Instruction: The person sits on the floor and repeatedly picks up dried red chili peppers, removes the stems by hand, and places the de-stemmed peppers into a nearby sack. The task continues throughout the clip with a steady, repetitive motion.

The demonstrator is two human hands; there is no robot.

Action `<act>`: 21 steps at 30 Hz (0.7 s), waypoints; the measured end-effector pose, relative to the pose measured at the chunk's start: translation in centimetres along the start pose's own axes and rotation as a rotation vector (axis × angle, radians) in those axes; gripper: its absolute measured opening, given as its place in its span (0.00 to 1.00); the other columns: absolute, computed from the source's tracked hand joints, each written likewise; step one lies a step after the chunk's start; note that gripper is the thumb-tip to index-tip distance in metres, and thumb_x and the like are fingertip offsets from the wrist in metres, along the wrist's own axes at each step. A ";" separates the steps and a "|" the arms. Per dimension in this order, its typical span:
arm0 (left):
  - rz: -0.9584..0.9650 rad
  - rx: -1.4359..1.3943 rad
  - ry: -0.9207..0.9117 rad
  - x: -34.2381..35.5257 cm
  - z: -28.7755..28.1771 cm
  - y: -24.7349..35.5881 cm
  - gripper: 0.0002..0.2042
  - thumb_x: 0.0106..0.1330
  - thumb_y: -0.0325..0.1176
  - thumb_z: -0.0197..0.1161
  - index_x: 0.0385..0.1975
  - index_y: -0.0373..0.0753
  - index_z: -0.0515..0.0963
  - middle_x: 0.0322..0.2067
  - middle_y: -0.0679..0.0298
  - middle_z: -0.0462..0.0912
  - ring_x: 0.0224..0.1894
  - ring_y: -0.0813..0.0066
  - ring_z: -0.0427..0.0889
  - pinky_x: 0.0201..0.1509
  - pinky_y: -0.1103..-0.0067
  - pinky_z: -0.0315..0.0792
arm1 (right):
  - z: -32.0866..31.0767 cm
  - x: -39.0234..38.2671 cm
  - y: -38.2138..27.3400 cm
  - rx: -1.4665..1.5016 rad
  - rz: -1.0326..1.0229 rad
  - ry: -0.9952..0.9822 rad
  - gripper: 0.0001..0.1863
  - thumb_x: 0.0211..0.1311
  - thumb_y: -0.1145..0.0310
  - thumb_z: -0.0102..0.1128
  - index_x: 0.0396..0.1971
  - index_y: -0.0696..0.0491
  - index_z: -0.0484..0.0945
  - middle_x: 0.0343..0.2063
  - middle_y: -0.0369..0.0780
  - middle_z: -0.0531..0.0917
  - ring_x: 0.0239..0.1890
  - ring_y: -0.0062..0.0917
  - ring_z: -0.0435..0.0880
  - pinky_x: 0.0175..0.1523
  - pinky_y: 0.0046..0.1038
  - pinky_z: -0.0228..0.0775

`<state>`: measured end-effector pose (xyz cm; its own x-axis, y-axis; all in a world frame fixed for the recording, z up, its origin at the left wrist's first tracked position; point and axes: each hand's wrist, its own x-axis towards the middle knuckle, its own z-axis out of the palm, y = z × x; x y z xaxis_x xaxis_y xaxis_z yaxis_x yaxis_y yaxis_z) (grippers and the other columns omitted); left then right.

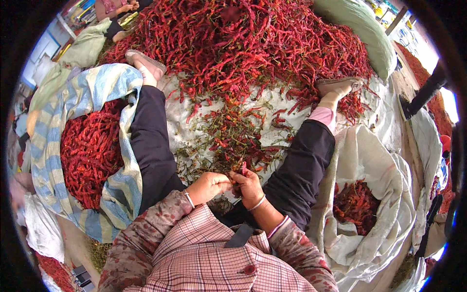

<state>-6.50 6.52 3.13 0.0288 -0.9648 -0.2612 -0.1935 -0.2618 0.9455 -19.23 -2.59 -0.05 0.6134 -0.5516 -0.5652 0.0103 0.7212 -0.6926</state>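
Just in front of my body, my left hand (210,188) and my right hand (248,188) meet with their fingertips almost touching. My right thumb and fingers pinch a red chili pepper (244,167), whose tip sticks up above them. The left fingers are pressed together at its lower end; whether they grip a stem is too small to tell. Beyond the hands, between my outstretched legs, lies a loose scatter of chilies and green stems (233,134) on a white sheet (187,124). Farther off rises a large heap of red chilies (243,46).
Left of my legs stands a blue-and-white striped sack (97,85) holding red chilies (92,155). On the right, an open white sack (372,155) holds darker chilies (356,207). A full pale green sack (362,31) leans at the heap's far right. Another person (116,9) sits at the far left.
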 end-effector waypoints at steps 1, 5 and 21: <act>-0.053 -0.113 -0.130 -0.3 -0.1 1.2 0.06 0.57 0.30 0.55 0.26 0.35 0.75 0.15 0.65 0.72 0.18 0.80 0.69 0.23 0.81 0.64 | -0.5 0.3 0.3 0.008 0.014 0.076 0.04 0.52 0.71 0.55 0.24 0.54 0.72 0.17 0.32 0.74 0.15 0.15 0.68 0.20 0.20 0.59; 0.063 0.348 -0.117 0.0 -2.3 0.1 0.12 0.50 0.33 0.61 0.33 0.36 0.76 0.20 0.58 0.77 0.21 0.69 0.74 0.27 0.75 0.68 | -0.3 0.0 -0.1 0.060 -0.130 0.145 0.03 0.51 0.73 0.55 0.25 0.55 0.73 0.19 0.33 0.76 0.17 0.18 0.71 0.23 0.21 0.63; -0.186 0.643 0.560 5.9 -5.5 -4.0 0.09 0.42 0.33 0.62 0.21 0.34 0.75 0.21 0.52 0.74 0.27 0.55 0.74 0.31 0.68 0.68 | -0.6 0.4 -0.1 -0.041 0.012 -0.069 0.06 0.47 0.76 0.60 0.26 0.55 0.72 0.17 0.32 0.75 0.18 0.16 0.71 0.24 0.19 0.61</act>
<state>-0.13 1.71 -1.10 0.5601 -0.8215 -0.1073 -0.6486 -0.5153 0.5601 -19.49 -3.16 -0.48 0.6666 -0.5115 -0.5422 -0.0291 0.7090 -0.7046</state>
